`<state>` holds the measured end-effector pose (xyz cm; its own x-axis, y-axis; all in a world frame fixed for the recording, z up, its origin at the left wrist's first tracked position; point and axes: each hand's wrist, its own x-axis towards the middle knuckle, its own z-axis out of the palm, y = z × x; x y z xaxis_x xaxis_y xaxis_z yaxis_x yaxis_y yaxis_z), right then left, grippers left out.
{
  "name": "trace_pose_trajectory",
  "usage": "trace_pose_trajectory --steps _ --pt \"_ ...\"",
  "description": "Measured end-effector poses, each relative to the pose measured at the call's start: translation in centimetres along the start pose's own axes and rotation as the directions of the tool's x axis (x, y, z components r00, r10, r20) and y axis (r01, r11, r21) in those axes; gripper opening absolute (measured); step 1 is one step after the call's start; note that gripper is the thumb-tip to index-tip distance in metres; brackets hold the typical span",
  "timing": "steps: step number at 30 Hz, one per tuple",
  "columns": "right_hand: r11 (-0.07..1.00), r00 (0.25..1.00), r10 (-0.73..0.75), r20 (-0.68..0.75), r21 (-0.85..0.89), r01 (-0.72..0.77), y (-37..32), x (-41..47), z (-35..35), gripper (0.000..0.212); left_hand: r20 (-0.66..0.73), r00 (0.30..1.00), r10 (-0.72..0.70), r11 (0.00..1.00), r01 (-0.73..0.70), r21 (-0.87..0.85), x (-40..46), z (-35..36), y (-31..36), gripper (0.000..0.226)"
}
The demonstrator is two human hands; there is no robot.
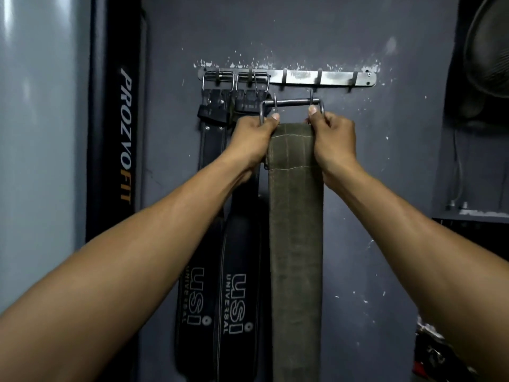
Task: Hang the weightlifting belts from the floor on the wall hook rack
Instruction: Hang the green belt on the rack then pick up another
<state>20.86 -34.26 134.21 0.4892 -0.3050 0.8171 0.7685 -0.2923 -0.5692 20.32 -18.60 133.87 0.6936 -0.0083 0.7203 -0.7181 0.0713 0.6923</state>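
Dim grey wall [358, 188] with chipped paint, black "PROZVOFIT" pad [115, 133] leaning left — fan [487, 45] right

I see the long steel wall hook rack [303, 78] high on the wall; two black leather belts [237, 285] hang from its left hooks, and the olive canvas belt [296, 230] sits right of them, its buckle [292, 103] just below the rack.

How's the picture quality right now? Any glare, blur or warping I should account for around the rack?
Head view: dim, flat light; the hook rack shows mild glare patches. Wide-angle warping stretches the forearms at the lower corners. The olive belt, its buckle, left hand and right hand look reasonably sharp; black belts lose detail in shadow.
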Motion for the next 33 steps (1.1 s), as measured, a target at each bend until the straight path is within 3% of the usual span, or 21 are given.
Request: trace_pose_trajectory --steps 5,15,22,33 --pt "0.994 0.997 -0.069 -0.042 -0.085 0.065 0.6 5.8 2.2 0.044 0.028 0.998 0.062 0.998 -0.063 0.023 6.5 -0.3 -0.3 0.026" --pt "0.988 0.976 -0.116 -0.182 -0.117 0.096 1.8 13.9 5.2 0.039 -0.03 0.986 0.162 0.981 -0.157 0.116 16.0 0.2 -0.8 0.033" --pt "0.987 0.959 -0.095 -0.268 -0.149 0.056 1.4 17.9 4.2 0.051 0.02 0.899 0.437 0.796 -0.397 0.456 17.0 1.5 -0.2 0.043" --pt "0.974 0.985 -0.081 -0.153 -0.222 0.045 2.6 19.6 3.5 0.046 0.044 0.91 0.413 0.676 -0.339 0.655 17.6 2.6 -0.6 0.038"
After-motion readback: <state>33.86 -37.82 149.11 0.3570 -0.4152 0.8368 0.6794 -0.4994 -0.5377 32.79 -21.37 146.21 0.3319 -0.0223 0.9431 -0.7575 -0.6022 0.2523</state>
